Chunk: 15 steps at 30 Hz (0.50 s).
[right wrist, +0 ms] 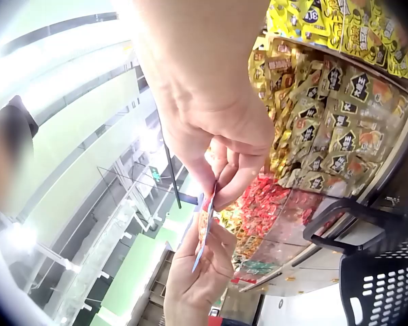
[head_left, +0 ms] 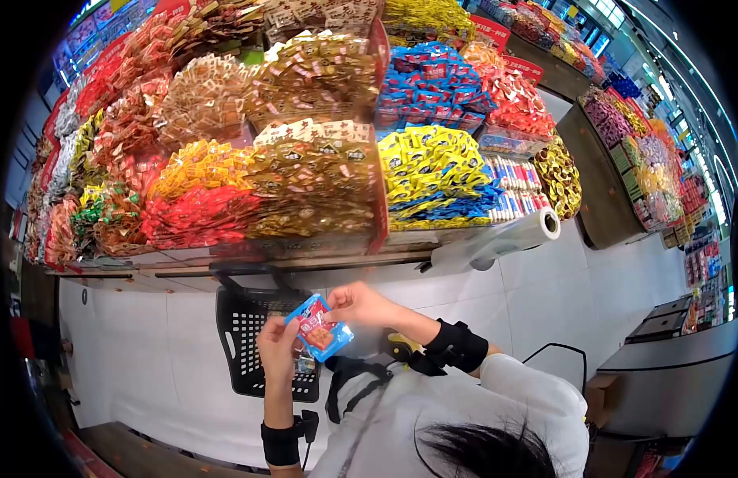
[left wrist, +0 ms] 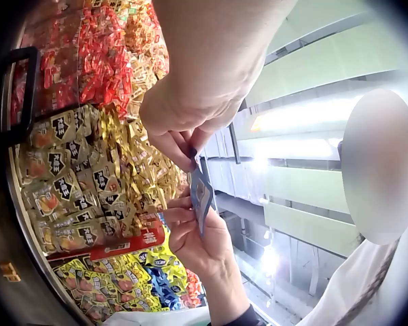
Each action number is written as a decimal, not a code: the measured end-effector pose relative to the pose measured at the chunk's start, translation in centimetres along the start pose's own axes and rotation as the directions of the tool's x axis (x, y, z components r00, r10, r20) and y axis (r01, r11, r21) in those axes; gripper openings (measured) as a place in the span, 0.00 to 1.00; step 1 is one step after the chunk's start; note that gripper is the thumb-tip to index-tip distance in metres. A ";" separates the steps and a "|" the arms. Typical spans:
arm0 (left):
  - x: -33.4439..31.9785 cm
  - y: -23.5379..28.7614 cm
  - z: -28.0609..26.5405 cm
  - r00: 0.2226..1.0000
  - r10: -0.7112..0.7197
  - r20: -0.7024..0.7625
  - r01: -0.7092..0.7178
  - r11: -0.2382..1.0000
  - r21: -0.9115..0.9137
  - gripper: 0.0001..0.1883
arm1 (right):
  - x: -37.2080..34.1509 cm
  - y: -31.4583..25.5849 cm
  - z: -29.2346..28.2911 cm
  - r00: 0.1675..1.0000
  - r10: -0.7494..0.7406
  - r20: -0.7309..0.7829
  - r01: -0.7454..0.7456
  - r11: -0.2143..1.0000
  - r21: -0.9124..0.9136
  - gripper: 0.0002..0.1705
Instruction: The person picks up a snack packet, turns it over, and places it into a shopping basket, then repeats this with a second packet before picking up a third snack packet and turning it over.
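Note:
A small blue and red snack packet (head_left: 319, 328) is held up in front of the body, its printed face toward the head camera. The left hand (head_left: 276, 347) pinches one edge between thumb and fingers. From the other side, the right hand (head_left: 363, 306) pinches the packet near its upper edge. Seen edge-on in the left wrist view, the packet (left wrist: 202, 197) spans the two hands' fingertips. The right wrist view also shows the packet (right wrist: 205, 227) thin and upright between both hands. Beneath the hands is a black shopping basket (head_left: 240, 350) with a few small packets inside.
A tiered display of wrapped snacks (head_left: 317, 179) stretches across the front, split by red dividers (head_left: 380, 199). Similar blue packets (head_left: 433, 84) are heaped in a rear bin. A plastic bag roll (head_left: 512, 235) sticks out from the display's edge. Another snack stand (head_left: 616, 171) is at right.

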<state>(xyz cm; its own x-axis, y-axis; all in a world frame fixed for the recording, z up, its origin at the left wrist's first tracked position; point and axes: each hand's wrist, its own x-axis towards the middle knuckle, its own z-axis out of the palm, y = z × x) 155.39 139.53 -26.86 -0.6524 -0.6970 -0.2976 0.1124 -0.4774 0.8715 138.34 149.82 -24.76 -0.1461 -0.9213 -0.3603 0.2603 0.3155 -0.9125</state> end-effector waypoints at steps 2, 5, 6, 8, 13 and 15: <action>0.2 1.0 2.4 0.999 -0.038 0.036 0.038 0.999 0.006 0.04 | -1.5 -1.4 -1.5 0.999 -0.010 -0.051 0.006 0.996 -0.089 0.05; 0.6 3.0 6.9 0.982 0.056 0.182 -0.077 0.991 0.112 0.04 | -5.5 -6.1 -3.5 0.977 -0.199 -0.083 0.163 0.934 -0.318 0.07; 0.7 4.5 8.7 0.952 0.087 0.295 -0.140 0.976 0.166 0.05 | -7.4 -8.7 -4.2 0.952 -0.299 -0.065 0.247 0.876 -0.415 0.07; 1.0 6.8 12.3 0.875 0.150 0.460 -0.266 0.944 0.197 0.09 | -10.5 -13.2 -6.0 0.914 -0.406 0.005 0.350 0.782 -0.516 0.07; 2.3 10.7 22.0 0.762 0.237 0.602 -0.404 0.901 0.157 0.07 | -14.3 -20.6 -10.8 0.850 -0.506 0.148 0.386 0.404 -0.829 0.09; 3.9 11.3 24.1 0.703 0.295 0.647 -0.580 0.764 0.283 0.07 | -14.4 -22.0 -13.3 0.832 -0.523 0.187 0.392 0.315 -0.864 0.10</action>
<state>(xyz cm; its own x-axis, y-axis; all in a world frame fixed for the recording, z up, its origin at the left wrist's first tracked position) 136.05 144.32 -8.75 -0.9105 -0.2849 0.2997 0.2524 0.1911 0.9486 122.05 159.16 -2.10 -0.0794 -0.9736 0.2138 -0.8000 -0.0657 -0.5964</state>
